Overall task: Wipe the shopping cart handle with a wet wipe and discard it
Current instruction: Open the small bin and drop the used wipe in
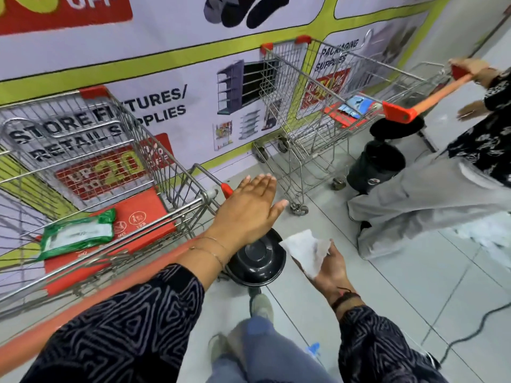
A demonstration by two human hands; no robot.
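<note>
My shopping cart stands at the left, its orange handle running low across the frame under my left arm. My left hand hovers flat and open past the handle's right end, above a black pedal bin with its lid shut. My right hand holds a crumpled white wet wipe just right of that bin. A green pack of wipes lies on the cart's red child seat.
A second cart stands to the right with another person's hand on its orange handle. A second black bin with its lid up sits beneath it. A poster wall runs behind. A cable crosses the grey tiled floor.
</note>
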